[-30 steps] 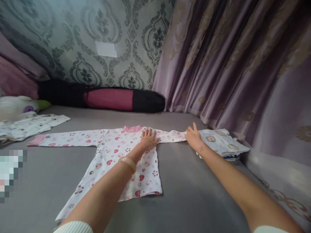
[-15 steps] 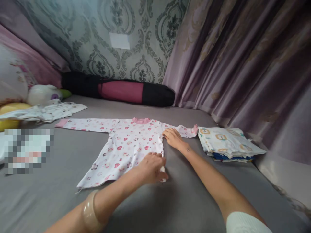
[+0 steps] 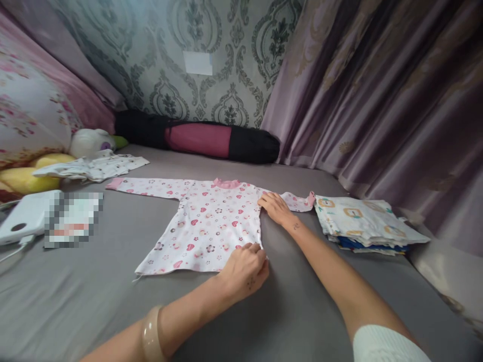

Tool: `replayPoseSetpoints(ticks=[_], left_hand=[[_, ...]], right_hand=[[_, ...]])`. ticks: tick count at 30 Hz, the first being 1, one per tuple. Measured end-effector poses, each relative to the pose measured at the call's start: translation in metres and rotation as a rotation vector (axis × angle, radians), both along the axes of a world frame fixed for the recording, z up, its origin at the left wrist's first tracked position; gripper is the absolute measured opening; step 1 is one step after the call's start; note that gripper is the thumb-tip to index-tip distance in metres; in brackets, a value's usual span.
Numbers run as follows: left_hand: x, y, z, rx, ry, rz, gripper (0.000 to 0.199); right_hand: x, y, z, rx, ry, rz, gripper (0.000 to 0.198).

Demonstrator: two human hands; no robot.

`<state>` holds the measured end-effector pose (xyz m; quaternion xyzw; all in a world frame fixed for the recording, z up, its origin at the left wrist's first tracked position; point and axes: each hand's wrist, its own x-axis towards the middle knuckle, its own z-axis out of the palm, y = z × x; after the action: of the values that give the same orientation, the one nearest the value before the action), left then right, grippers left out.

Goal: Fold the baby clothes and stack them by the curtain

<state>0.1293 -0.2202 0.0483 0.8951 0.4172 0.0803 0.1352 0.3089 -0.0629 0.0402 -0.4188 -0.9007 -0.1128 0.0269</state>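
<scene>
A small long-sleeved shirt (image 3: 211, 226), white with pink hearts and flowers and a pink collar, lies flat on the grey sheet with its sleeves spread sideways. My left hand (image 3: 245, 266), bracelet on its wrist, is closed on the shirt's lower right corner. Up at the right underarm, my right hand (image 3: 277, 207) has its fingers bent and together on the shirt's side edge, gripping the fabric; its thumb is hidden. The right sleeve's cuff touches the stack of folded clothes (image 3: 362, 216).
A black and maroon long bag (image 3: 198, 137) lies along the wall. To the left are a white patterned garment (image 3: 101, 167), a yellow plush item (image 3: 30, 179), a white power bank (image 3: 32, 216) with a cable, and a blurred-out flat item (image 3: 75, 218). Curtains (image 3: 358, 100) hang at right.
My left hand has closed on the shirt's lower right corner, and the hem lies straighter. My right hand stays at the underarm. The view has shifted left, showing the power bank.
</scene>
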Motion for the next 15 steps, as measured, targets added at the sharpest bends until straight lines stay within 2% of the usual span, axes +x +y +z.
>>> replayPoseSetpoints(ticks=[2,5,9,12,15], left_hand=[[0.003,-0.001,-0.002,-0.013,-0.03,0.025,0.024],[0.006,-0.005,-0.005,0.007,-0.013,-0.014,0.025],[-0.001,-0.006,0.003,-0.048,-0.027,-0.09,0.025],[-0.023,0.003,0.009,-0.103,-0.181,-0.119,0.024],[-0.064,0.02,0.005,-0.002,-0.313,0.024,0.029]], right_hand=[[0.0,0.0,0.001,-0.01,0.001,0.005,0.024],[0.0,-0.001,0.002,-0.03,0.009,-0.021,0.025],[-0.01,-0.006,0.003,-0.057,0.02,-0.128,0.028],[-0.029,-0.02,0.003,-0.061,0.063,-0.233,0.032],[-0.053,-0.044,-0.004,-0.084,0.187,-0.204,0.042]])
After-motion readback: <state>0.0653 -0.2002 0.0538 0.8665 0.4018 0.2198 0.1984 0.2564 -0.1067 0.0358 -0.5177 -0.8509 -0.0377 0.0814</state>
